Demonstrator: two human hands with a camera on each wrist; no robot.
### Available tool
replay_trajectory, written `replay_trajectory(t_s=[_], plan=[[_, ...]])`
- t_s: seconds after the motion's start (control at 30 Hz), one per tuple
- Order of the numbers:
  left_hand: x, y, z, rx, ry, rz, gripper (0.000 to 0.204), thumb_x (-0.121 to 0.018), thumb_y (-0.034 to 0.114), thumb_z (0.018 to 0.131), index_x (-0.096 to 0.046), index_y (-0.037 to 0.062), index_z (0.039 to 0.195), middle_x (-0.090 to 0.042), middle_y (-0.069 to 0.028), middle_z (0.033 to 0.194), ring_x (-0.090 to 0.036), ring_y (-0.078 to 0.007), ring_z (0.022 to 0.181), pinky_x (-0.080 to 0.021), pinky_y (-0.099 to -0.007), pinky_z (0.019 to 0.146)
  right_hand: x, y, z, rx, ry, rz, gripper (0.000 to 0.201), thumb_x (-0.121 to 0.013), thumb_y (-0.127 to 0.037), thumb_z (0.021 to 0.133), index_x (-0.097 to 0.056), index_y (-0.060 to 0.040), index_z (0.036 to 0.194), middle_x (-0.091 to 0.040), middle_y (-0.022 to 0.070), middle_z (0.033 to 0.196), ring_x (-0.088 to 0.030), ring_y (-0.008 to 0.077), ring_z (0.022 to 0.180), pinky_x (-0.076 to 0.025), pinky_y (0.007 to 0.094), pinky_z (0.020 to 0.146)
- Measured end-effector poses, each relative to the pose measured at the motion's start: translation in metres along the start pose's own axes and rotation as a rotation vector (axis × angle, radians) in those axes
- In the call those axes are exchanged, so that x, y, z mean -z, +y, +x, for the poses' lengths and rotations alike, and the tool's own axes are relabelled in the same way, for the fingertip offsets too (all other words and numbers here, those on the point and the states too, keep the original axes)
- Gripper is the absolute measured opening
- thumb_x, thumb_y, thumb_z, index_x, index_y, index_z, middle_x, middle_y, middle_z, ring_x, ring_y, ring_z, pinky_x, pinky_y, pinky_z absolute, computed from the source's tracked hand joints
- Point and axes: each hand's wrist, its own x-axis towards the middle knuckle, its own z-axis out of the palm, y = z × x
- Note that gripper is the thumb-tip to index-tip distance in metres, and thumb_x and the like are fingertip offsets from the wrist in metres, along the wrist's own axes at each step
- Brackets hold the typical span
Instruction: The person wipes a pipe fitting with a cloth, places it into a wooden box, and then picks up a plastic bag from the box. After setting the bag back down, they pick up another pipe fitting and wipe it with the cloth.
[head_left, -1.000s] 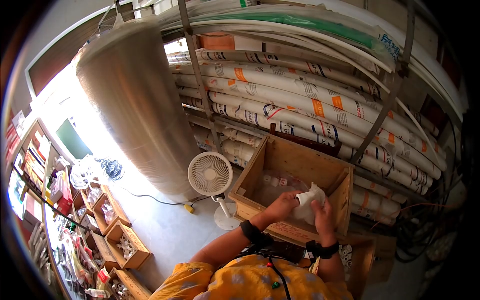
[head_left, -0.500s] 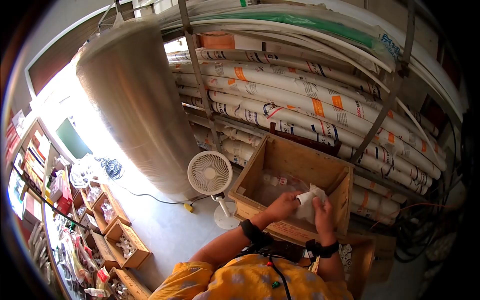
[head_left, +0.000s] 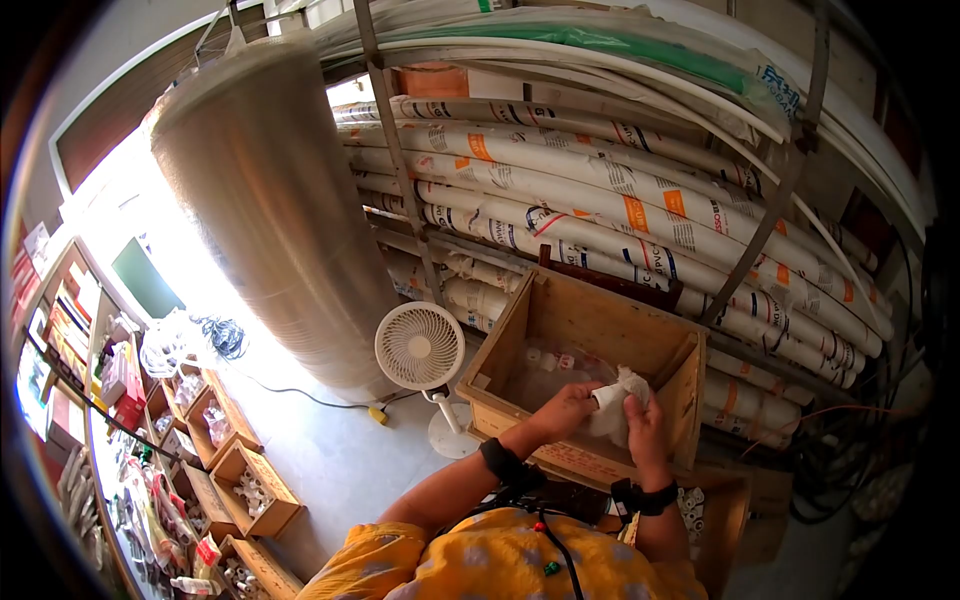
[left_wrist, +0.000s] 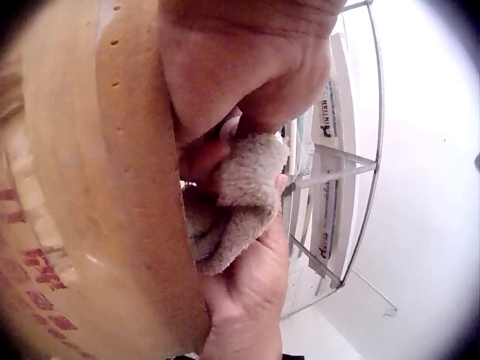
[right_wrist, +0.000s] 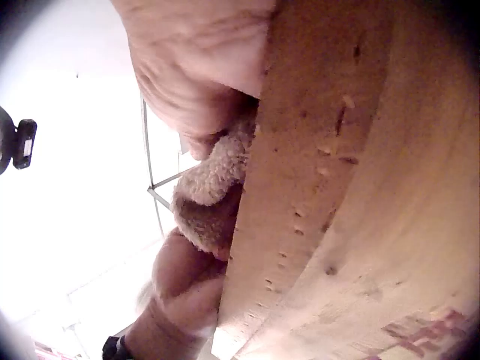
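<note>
Over the near side of a wooden box, both hands are at work on a short white plastic pipe piece (head_left: pixel 607 397). My left hand (head_left: pixel 565 412) grips its left end, fingers curled round it. My right hand (head_left: pixel 646 428) pinches a whitish terry cloth (head_left: pixel 630 384) against the other end, and part of the cloth hangs below. In the left wrist view the fluffy cloth (left_wrist: pixel 251 172) lies folded between the two hands. The right wrist view shows the cloth (right_wrist: pixel 214 180) bunched beneath the fingers; the pipe piece is hidden there.
The wooden box (head_left: pixel 488 397) holds clear plastic bags and white fittings (head_left: pixel 550 360). A white fan (head_left: pixel 421 347) stands left of it. Behind are racked white pipes (head_left: pixel 600 190) and a tall wrapped roll (head_left: pixel 270 220). Crates of fittings (head_left: pixel 255 490) line the left.
The cloth has shifted slightly down and left over the pipe piece, and my right hand has moved a little with it. My left hand keeps its grip almost in place.
</note>
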Motion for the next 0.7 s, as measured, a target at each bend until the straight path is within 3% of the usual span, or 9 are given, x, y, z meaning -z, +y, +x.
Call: replay_trajectory(t_s=[0.13, 0.23, 0.43, 0.53, 0.63, 0.7], plan=[[-0.006, 0.01, -0.003, -0.042, -0.031, -0.158, 0.032, -0.046, 0.007, 0.088, -0.053, 0.003, 0.119, -0.06, 0.0003, 0.094, -0.055, -0.0073, 0.077, -0.044, -0.0205, 0.064, -0.002, -0.003, -0.002, 0.036, -0.049, -0.018, 0.04, -0.053, -0.036, 0.093, -0.051, -0.0012, 0.113, -0.058, 0.0025, 0.098, -0.051, 0.0107, 0.089, -0.042, 0.0263, 0.079], [0.001, 0.008, -0.002, -0.012, -0.084, -0.068, 0.028, -0.046, 0.009, 0.09, -0.056, 0.0008, 0.115, -0.059, 0.0003, 0.094, -0.053, -0.0056, 0.08, -0.043, -0.0206, 0.069, -0.002, 0.003, -0.001, 0.007, 0.014, -0.006, 0.041, -0.052, -0.037, 0.093, -0.052, -0.0008, 0.111, -0.058, 0.0029, 0.097, -0.052, 0.0113, 0.088, -0.042, 0.0264, 0.078], [-0.011, -0.002, -0.001, -0.129, 0.05, 0.226, 0.035, -0.043, 0.007, 0.089, -0.051, 0.0019, 0.122, -0.057, 0.0025, 0.089, -0.051, -0.0051, 0.073, -0.042, -0.0204, 0.061, 0.002, 0.0, 0.0, -0.074, 0.075, -0.018, 0.041, -0.051, -0.039, 0.093, -0.055, -0.0001, 0.106, -0.059, 0.004, 0.094, -0.053, 0.0135, 0.085, -0.043, 0.0282, 0.077], [-0.01, 0.007, -0.004, -0.073, 0.087, 0.309, 0.034, -0.044, 0.005, 0.086, -0.053, -0.0022, 0.119, -0.058, -0.0021, 0.098, -0.052, -0.0084, 0.084, -0.044, -0.023, 0.074, 0.0, -0.001, 0.0, 0.001, 0.068, -0.083, 0.042, -0.053, -0.039, 0.092, -0.054, 0.0003, 0.106, -0.059, 0.0038, 0.093, -0.053, 0.0137, 0.084, -0.043, 0.0294, 0.077], [-0.002, -0.001, 0.001, -0.115, 0.018, 0.226, 0.037, -0.041, 0.007, 0.089, -0.049, 0.0012, 0.125, -0.058, 0.0015, 0.092, -0.051, -0.0059, 0.075, -0.043, -0.0209, 0.063, 0.0, 0.006, 0.001, 0.006, 0.006, -0.077, 0.041, -0.054, -0.038, 0.092, -0.054, 0.0005, 0.106, -0.059, 0.0041, 0.093, -0.053, 0.0138, 0.085, -0.043, 0.0293, 0.078], [0.0, 0.002, -0.002, -0.1, 0.004, 0.249, 0.037, -0.041, 0.007, 0.089, -0.049, 0.0012, 0.125, -0.058, 0.001, 0.092, -0.051, -0.0058, 0.075, -0.043, -0.0209, 0.063, -0.003, -0.004, 0.0, -0.012, 0.023, -0.05, 0.04, -0.053, -0.037, 0.092, -0.054, 0.0004, 0.107, -0.059, 0.0045, 0.095, -0.053, 0.0139, 0.087, -0.042, 0.029, 0.079]])
